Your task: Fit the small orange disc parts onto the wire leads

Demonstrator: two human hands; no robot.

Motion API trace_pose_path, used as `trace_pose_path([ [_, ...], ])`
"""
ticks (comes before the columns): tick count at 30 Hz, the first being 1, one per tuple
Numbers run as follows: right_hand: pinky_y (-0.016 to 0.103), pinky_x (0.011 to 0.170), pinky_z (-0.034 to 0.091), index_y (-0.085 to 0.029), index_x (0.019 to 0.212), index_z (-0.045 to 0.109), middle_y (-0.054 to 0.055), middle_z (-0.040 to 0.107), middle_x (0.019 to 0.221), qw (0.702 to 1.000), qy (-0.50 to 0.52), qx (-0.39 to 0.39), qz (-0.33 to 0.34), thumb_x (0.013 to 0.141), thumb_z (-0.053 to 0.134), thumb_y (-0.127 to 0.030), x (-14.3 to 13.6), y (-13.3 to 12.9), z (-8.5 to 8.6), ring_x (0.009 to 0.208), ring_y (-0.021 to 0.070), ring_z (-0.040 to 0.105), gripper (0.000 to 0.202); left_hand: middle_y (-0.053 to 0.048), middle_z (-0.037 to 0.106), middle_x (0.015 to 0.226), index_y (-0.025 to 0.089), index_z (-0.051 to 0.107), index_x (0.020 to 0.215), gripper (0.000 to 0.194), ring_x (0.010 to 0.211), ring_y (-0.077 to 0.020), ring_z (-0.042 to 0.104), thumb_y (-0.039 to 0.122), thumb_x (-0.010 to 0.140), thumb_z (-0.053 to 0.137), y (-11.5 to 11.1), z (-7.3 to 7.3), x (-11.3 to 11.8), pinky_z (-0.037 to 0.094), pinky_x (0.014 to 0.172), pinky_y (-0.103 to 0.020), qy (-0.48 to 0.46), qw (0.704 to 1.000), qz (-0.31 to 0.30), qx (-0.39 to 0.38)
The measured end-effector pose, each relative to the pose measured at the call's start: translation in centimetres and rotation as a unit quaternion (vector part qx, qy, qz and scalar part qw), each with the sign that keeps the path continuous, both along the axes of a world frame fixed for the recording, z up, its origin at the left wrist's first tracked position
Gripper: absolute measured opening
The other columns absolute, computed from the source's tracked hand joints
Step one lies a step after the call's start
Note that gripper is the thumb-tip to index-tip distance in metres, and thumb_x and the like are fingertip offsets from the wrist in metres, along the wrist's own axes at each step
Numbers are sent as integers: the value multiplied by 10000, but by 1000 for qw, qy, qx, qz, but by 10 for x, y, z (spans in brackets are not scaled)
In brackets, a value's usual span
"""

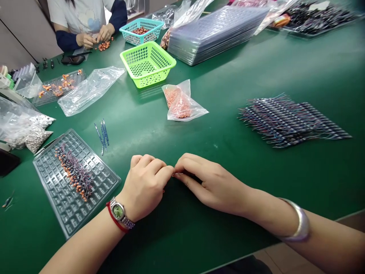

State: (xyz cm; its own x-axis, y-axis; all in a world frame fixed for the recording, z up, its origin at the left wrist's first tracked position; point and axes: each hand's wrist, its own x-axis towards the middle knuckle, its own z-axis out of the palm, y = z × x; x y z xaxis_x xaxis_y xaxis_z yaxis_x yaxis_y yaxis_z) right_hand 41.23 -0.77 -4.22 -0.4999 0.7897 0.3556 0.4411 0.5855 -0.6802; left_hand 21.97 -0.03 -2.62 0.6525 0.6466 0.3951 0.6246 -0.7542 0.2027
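Bunched fingers of the left hand [145, 186] meet the thumb and forefinger of the right hand [212, 182], both narrowed at the tips; whether either holds a piece I cannot tell. An orange bit [163, 191] peeks out beneath the left hand, nearer to it than to the right; its long axis is hidden. Left of the hands, a clear ridged tray [105, 173] carries a slanting heap of orange-tipped wired parts [75, 175], with loose blue strips [103, 137] just beyond. Farther off stand a blue basket [146, 39] of copper-coloured pieces [140, 31] and a green basket [155, 78]; then comes a plastic bag [196, 111] of orange beads [182, 109]. On the right, well apart, lies a bundle of dark wired strips [291, 121].
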Motion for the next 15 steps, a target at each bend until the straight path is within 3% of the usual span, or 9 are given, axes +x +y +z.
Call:
trace_pose_path([
  [15,274,526,384,-234,726,347,-8,441,666,1000,-8,-2,10,899,403,-57,-6,1,-1,586,165,437,254,-17,673,854,160,617,894,174,809,-175,529,52,906,482,0,-4,0,343,757,-341,7,1000,-11,12],
])
